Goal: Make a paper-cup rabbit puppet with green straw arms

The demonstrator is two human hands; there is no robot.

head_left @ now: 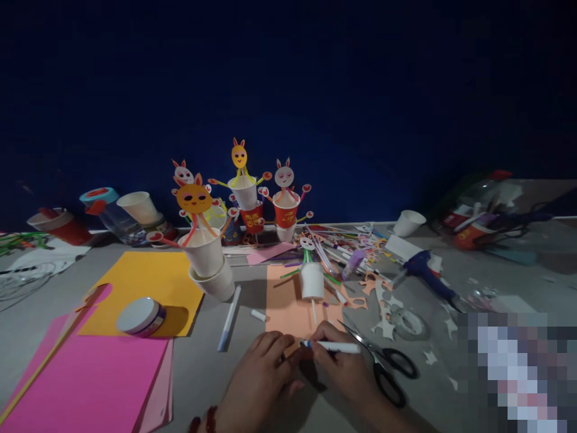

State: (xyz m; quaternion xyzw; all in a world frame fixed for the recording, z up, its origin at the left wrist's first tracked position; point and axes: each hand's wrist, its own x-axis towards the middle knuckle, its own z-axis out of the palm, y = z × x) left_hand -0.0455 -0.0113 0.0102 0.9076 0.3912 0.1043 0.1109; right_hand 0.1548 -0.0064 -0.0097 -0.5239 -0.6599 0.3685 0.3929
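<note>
My right hand (338, 361) grips a white marker (340, 347) with a blue band near its tip, which points left toward my left hand. My left hand (264, 373) is closed close to the marker's tip, fingers curled over something that is mostly hidden. A bit of pink (295, 386) shows beneath its fingers. Just beyond both hands lies a sheet of peach paper (282, 300). On that sheet a small white cup figure (312, 281) with a rabbit face and green arms lies on its stick. Open scissors (372, 349) with black handles rest right of my right hand.
Rabbit-faced cup figures (193, 198) stand at the back. A capped marker (229, 317) and a marker cap (258, 315) lie left of the peach sheet. Left are yellow paper (130, 270), pink paper (99, 385) and a jar (140, 316). Right are tape (408, 323) and a glue gun (426, 273).
</note>
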